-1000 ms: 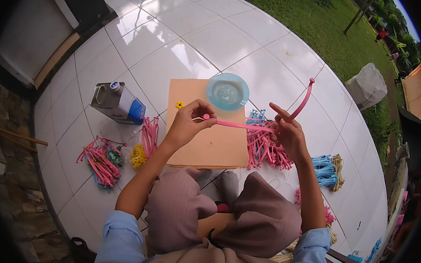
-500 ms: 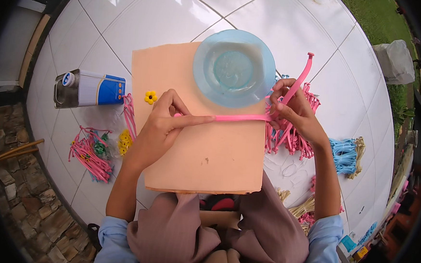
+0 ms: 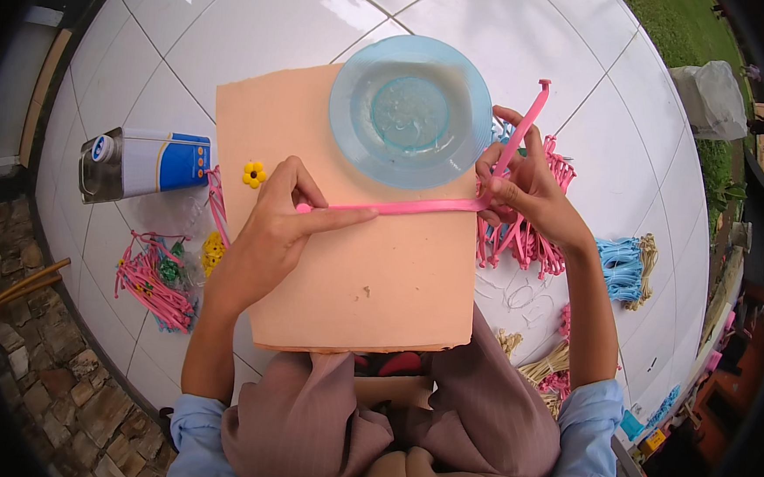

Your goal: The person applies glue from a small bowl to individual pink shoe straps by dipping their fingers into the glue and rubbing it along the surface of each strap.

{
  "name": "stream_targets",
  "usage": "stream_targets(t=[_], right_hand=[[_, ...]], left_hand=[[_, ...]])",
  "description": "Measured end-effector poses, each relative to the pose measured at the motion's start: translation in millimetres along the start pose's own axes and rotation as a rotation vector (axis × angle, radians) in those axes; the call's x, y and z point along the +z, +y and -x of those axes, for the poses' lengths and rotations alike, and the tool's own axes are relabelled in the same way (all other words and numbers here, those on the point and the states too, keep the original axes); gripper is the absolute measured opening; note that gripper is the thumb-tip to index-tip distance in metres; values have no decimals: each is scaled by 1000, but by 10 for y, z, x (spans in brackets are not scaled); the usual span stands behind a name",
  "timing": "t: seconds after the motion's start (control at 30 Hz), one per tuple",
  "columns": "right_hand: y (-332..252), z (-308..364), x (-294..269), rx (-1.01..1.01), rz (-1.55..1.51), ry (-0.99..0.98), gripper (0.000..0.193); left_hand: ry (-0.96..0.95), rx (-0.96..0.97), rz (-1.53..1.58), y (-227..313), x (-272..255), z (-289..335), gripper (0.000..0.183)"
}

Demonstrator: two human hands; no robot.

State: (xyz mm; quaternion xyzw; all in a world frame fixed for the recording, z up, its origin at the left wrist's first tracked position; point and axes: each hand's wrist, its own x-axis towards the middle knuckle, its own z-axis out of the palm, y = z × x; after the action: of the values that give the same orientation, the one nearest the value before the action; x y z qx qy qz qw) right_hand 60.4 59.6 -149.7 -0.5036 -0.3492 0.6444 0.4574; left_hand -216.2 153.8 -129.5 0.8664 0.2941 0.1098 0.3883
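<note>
Hands apart, the left hand (image 3: pixel 273 229) and right hand (image 3: pixel 535 200) pinch one pink strap (image 3: pixel 428 208) stretched over the peach board (image 3: pixel 397 279), near the blue plate (image 3: pixel 352 114). Since a second ago, a left finger or thumb has straightened along the strap, seemingly steadying it.

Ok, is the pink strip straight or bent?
Bent: the pink strip runs nearly straight from the left hand to the right hand, then turns sharply, its far end sticking out free.
</note>
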Motion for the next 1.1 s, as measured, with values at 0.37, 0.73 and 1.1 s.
stream_targets(t=[0.37, 0.73, 1.1], right_hand=[[72, -21, -19, 15, 18, 33, 89], [60, 65, 195, -175, 205, 239, 92], [-217, 9, 259, -188, 890, 89, 72]], left_hand=[[-82, 12, -49, 2, -26, -6, 40], [-187, 66, -251, 103, -99, -77, 42], [-216, 40, -200, 105, -129, -101, 40]])
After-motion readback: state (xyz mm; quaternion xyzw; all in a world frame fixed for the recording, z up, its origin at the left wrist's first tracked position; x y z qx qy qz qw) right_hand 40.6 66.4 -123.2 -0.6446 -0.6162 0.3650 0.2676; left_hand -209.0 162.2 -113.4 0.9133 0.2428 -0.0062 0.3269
